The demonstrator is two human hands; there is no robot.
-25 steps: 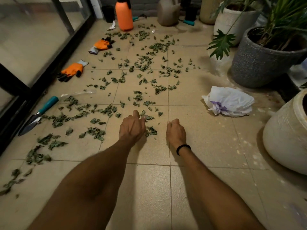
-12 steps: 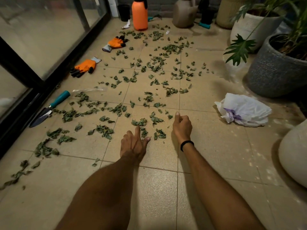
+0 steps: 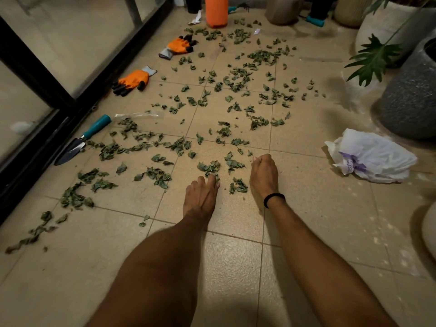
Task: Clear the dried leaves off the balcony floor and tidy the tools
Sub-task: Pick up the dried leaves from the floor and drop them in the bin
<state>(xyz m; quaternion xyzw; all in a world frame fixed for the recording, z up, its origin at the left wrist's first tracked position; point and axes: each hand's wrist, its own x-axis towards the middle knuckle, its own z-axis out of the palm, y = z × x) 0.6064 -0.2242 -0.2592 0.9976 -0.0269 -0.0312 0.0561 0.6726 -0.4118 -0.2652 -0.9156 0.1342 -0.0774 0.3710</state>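
Note:
Dried green leaves lie scattered over the tiled balcony floor, several in small clumps. My left hand lies flat on the tiles, its straight fingertips touching a leaf clump. My right hand rests on its edge to the right with fingers curled inward; its palm is hidden, so I cannot see whether it holds leaves. A small clump lies between the two hands. A teal-handled trowel and two orange gloves lie near the glass door.
A crumpled white plastic bag lies on the right. A grey pot and pale pots with plants stand along the right side. An orange spray bottle and a jug stand at the back. A black-framed glass door runs along the left.
My left hand has drawn back toward me and flattened at the near edge of the leaves. The right hand stays curled beside them. The view has shifted slightly.

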